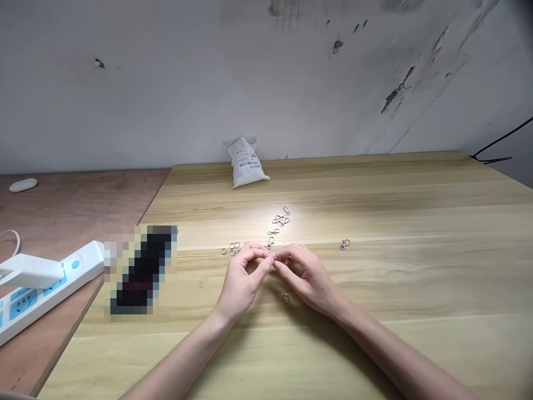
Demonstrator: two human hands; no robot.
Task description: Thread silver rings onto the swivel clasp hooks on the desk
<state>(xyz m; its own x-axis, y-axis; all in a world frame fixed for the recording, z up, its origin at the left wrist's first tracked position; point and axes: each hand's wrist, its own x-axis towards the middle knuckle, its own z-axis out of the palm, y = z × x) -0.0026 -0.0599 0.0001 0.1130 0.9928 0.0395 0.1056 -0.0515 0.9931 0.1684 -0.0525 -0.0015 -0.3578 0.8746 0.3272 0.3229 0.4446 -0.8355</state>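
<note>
My left hand (244, 275) and my right hand (306, 275) meet fingertip to fingertip over the pale wooden table (375, 311). Both pinch a small metal piece (273, 259) between them; it is too small to name surely, perhaps a clasp or ring. A ring shows against my right fingers. One loose ring (285, 299) lies on the table under my right hand. Several small rings (233, 248) lie just beyond my left hand. A cluster of several metal clasps (280, 220) lies beyond both hands. A single clasp (345, 244) lies apart to the right.
A small white bag (246, 161) stands at the table's far edge by the wall. A white power strip (37, 286) with a plug lies on the brown table at left. A blurred dark object (141, 269) sits at the wooden table's left edge. A black cable (497, 149) runs at far right.
</note>
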